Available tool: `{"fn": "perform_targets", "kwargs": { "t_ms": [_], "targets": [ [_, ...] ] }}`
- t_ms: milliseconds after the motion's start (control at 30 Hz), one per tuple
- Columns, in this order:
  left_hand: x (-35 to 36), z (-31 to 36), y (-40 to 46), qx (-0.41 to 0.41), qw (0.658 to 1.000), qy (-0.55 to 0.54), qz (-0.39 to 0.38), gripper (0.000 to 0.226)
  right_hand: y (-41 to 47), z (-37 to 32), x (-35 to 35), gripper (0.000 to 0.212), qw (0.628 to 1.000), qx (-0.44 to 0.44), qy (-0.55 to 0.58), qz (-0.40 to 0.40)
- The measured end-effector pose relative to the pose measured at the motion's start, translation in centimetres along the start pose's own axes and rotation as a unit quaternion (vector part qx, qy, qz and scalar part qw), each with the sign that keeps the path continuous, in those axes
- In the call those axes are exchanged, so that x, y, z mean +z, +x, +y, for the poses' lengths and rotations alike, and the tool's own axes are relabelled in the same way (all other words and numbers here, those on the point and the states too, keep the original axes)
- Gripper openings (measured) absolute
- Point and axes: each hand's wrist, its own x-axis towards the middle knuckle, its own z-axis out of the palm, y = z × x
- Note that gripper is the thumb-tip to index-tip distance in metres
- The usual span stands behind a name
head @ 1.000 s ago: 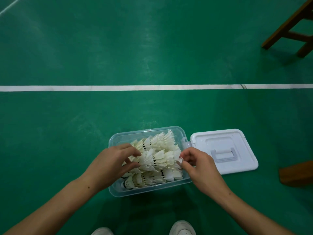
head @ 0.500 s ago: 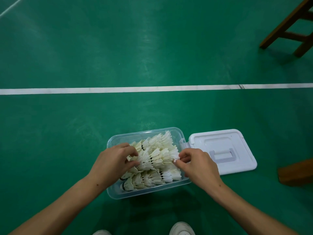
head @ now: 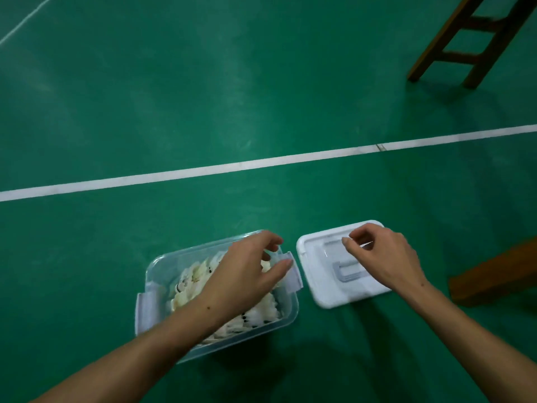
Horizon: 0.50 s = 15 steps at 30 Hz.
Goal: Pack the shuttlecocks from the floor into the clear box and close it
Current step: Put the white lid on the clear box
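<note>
The clear box [head: 162, 269] sits on the green floor [head: 145, 82], uncovered, on the near side of the white court line [head: 261, 162]. It is filled with white feathered shuttlecocks [head: 191, 282], lying packed together and reaching close to the rim; their exact number cannot be told. A latch flap [head: 293, 274] hangs at the box's right end, and another latch flap [head: 146, 311] at its left end.

The left hand [head: 244, 271] is over the box, palm down above the shuttlecocks, fingers spread and loosely curled toward the far right corner of the rim. Its grip is slack and encloses nothing; whether the fingertips touch the rim cannot be told.

The white lid [head: 316, 269] lies flat on the floor just beside the box's right end, apart from it, with its moulded handle [head: 345, 271] facing up. The right hand [head: 380, 257] is over the lid, fingers bent and thumb near the forefinger, with nothing seen between them; contact with the lid cannot be confirmed.

Wooden stool legs [head: 465, 39] stand at the far right of the floor. A wooden block [head: 494, 274] sits at the right edge, near the lid.
</note>
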Motion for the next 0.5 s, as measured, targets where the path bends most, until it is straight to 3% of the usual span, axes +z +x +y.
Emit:
{"fn": "perform_targets", "kwargs": {
  "t_ms": [100,200,400,500],
  "targets": [
    [4.9,4.0,3.1,-0.018,0.998,-0.025,-0.047,0.058,2.7,5.1,-0.9,0.02,0.999,0.038,-0.016,0.021],
    [9.9,6.4,5.9,-0.088,0.99,-0.039,-0.1,0.074,5.0,9.7,-0.7,0.027,0.997,0.065,-0.031,0.014],
    [18.0,4.4,8.9,-0.295,0.942,-0.061,-0.15,0.104,6.9,14.5,1.1,0.054,0.996,0.055,-0.041,-0.061],
    [19.4,3.1,9.6,-0.35,0.922,-0.069,-0.153,0.117,7.0,15.6,2.2,0.062,0.995,0.058,-0.026,-0.078]
  ]
}}
